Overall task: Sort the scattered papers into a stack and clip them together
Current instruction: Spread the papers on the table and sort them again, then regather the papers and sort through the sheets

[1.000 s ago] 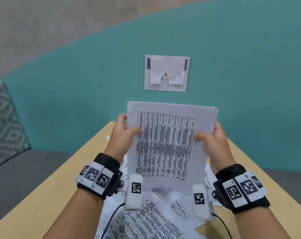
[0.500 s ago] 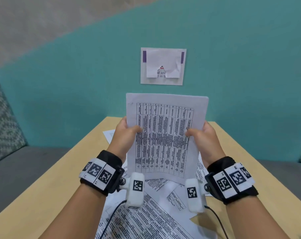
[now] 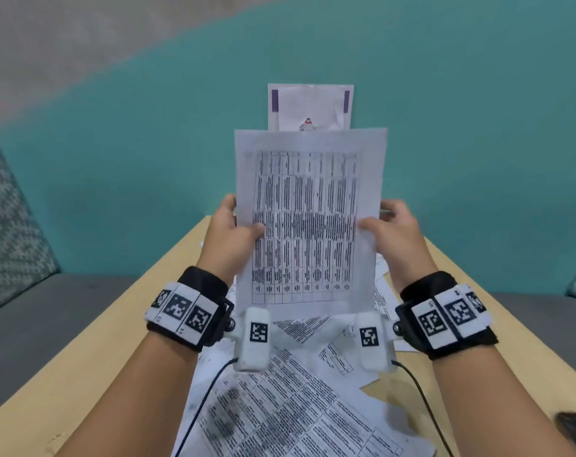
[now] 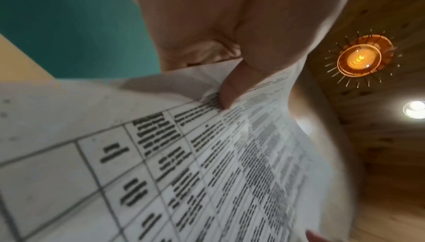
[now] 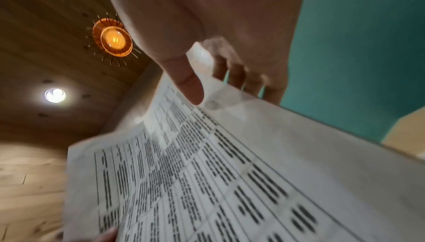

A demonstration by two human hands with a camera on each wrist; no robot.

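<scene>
We hold the stack of papers [image 3: 308,222] upright above the table [image 3: 92,367], long axis running 12 to 6 o'clock, its printed table too blurred to read. Our left hand [image 3: 229,237] pinches the 9 o'clock edge and our right hand [image 3: 395,232] the 3 o'clock edge, thumbs on the front. Loose sheets [image 3: 290,407] lie scattered at 6 o'clock below.

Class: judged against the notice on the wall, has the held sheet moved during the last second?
Yes. The held sheet has risen: its top edge now overlaps the bottom of the wall notice.
</scene>
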